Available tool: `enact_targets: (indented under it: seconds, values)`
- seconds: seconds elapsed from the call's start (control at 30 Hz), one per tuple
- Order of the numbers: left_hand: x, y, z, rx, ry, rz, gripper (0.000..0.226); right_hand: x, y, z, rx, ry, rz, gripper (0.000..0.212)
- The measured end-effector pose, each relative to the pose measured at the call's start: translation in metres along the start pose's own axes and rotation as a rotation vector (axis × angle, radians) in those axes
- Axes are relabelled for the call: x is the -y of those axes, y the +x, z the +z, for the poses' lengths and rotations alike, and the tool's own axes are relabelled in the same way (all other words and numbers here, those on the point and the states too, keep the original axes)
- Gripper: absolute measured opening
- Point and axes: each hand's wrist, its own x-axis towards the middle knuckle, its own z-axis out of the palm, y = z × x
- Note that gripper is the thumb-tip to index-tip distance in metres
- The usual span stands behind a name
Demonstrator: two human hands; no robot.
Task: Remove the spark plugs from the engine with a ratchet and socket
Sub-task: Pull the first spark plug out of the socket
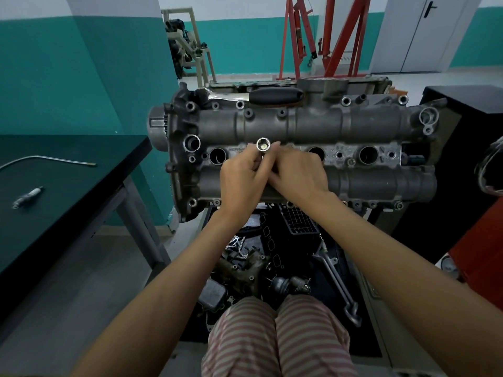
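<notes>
Socket (263, 144), shiny and open end up, pinched by left hand (239, 180) and right hand (296, 175) over engine (353, 126)

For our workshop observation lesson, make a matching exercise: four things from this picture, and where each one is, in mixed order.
Things
1. socket
2. spark plug
3. ratchet
4. bent rod

Places
A. near the front of the black table
B. on the engine's far edge
C. in the fingers of both hands
D. farther back on the black table

Pairs: 1-C, 2-A, 3-B, 4-D

Black table (81, 170); on it, spark plug (27, 197); thin bent rod (46, 160)
</notes>
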Motion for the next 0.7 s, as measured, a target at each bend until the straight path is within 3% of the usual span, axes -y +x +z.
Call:
enact_targets:
  seconds: [0.23, 0.43, 0.7]
  values:
    - [-0.0008, -0.0026, -0.0013, 0.035, 0.058, 0.037, 0.04, 0.0006, -0.0004, 0.0005, 0.018, -0.011, 0.029, 0.026]
    - [-0.0041, -0.004, -0.0037, 0.08, 0.083, 0.0, 0.034, 0.0, 0.001, 0.007, 0.023, -0.073, 0.027, 0.028]
    - [-0.003, -0.0008, -0.0014, 0.022, 0.003, 0.023, 0.05, 0.0015, -0.0005, -0.0001, -0.012, 0.03, 0.034, 0.032]
